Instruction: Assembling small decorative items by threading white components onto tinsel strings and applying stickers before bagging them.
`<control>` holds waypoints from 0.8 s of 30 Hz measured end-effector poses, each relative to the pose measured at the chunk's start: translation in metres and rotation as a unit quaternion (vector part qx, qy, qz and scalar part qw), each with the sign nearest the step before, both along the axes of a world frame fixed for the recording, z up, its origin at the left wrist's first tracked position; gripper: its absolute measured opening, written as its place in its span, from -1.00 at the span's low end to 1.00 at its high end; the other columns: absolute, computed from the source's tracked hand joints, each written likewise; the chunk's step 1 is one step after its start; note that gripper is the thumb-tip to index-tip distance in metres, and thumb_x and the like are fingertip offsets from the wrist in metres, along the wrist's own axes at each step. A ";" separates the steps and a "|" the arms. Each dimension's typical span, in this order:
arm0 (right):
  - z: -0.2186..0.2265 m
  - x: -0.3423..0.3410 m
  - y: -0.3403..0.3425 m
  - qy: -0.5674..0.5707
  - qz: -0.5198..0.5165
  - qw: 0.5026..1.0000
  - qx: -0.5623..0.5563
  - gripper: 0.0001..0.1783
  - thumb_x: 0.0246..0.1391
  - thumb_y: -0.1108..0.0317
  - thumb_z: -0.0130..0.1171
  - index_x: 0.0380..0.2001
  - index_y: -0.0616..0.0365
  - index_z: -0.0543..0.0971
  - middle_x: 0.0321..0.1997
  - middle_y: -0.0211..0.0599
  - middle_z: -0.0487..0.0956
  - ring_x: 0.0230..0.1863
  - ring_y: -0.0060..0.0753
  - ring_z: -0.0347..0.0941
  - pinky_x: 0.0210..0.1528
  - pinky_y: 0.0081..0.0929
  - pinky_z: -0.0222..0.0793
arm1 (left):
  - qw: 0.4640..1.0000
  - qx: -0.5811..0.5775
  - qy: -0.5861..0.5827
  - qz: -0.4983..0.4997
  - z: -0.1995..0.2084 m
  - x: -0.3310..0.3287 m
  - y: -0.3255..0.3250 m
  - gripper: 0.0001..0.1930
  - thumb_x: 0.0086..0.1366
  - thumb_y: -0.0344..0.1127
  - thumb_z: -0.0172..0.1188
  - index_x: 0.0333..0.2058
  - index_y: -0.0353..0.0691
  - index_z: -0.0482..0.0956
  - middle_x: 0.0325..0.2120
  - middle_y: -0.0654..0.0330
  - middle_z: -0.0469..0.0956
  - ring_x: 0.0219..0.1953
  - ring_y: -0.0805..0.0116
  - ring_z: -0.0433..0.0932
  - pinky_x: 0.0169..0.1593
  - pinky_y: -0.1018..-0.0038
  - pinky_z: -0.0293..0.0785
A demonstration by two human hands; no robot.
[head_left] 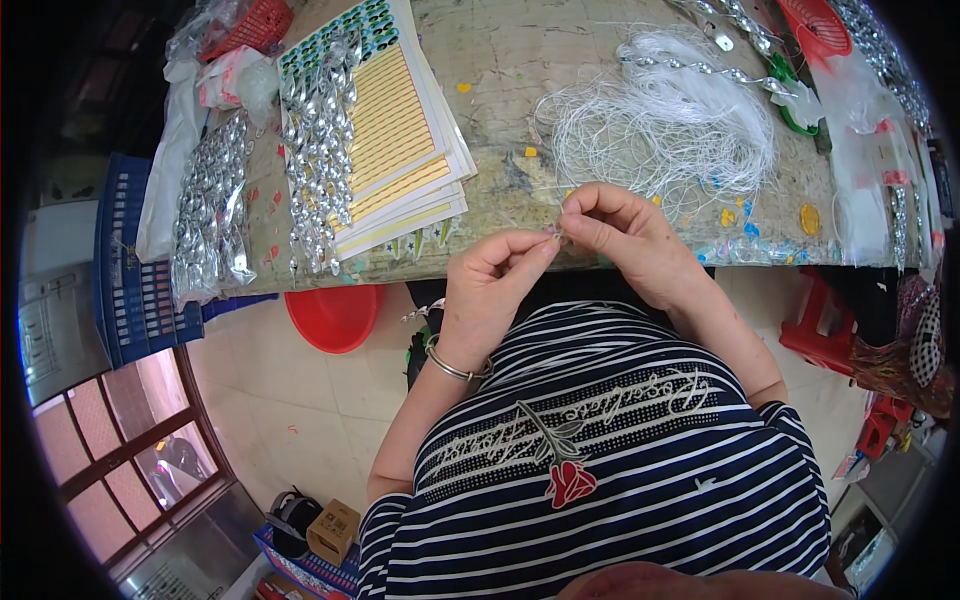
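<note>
My left hand (497,285) and my right hand (628,238) meet at the near edge of the table, thumb and forefinger pinched on each. Between their fingertips is a fine whitish string (557,236), too small to follow clearly. Just beyond my right hand lies a loose tangle of white string (660,125), with a silver twisted strip (700,68) across its far part. Another silver spiral piece (422,311) shows beside my left wrist, below the table edge; what holds it is hidden.
Silver twisted strips (318,150) lie over stacked sticker sheets (385,110) on the left. Bagged silver strips (212,205) sit farther left. Green-handled scissors (790,112) rest at right, near a red basket (815,25). A red basin (335,318) stands below the table.
</note>
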State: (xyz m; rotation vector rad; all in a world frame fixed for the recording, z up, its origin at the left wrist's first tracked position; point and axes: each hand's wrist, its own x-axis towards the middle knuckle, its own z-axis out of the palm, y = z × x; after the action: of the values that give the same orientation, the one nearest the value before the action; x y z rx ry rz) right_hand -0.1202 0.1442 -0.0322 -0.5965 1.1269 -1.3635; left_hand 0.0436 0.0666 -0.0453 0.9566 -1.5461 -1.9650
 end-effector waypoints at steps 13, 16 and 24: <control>0.022 -0.059 -0.004 -0.029 -0.147 0.983 -0.109 -0.88 0.22 0.29 0.00 -0.32 0.05 0.32 -0.56 -0.62 0.19 -0.59 -0.72 0.04 -0.56 -0.74 -0.04 | 0.998 -0.001 -0.022 -0.065 0.004 0.008 0.000 -0.87 0.21 -0.38 0.22 -0.29 -0.26 0.66 -0.49 0.37 0.58 -0.53 0.70 0.38 -0.45 0.73 0.31; 0.025 -0.057 -0.004 0.043 -0.149 0.983 -0.098 -0.87 0.23 0.30 -0.03 -0.38 0.07 0.33 -0.61 -0.59 0.21 -0.61 -0.72 0.05 -0.57 -0.73 -0.02 | 0.996 0.007 -0.021 -0.082 -0.002 0.010 0.000 -0.85 0.23 -0.34 0.21 -0.30 -0.28 0.65 -0.56 0.37 0.52 -0.56 0.70 0.36 -0.48 0.73 0.28; 0.012 -0.050 -0.014 0.012 -0.111 0.990 -0.082 -0.91 0.25 0.33 -0.06 -0.33 0.07 0.32 -0.59 -0.59 0.23 -0.61 -0.73 0.07 -0.57 -0.73 -0.01 | 0.991 0.065 -0.042 -0.108 -0.008 0.023 -0.005 -0.83 0.26 -0.35 0.17 -0.26 -0.32 0.63 -0.57 0.36 0.51 -0.54 0.67 0.39 -0.45 0.73 0.34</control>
State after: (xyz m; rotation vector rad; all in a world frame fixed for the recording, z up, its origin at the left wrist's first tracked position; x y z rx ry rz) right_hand -0.1703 0.1303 -0.0200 -0.6213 1.1338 -1.6570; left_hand 0.0662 0.0611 -0.0530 0.9689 -1.6445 -2.2253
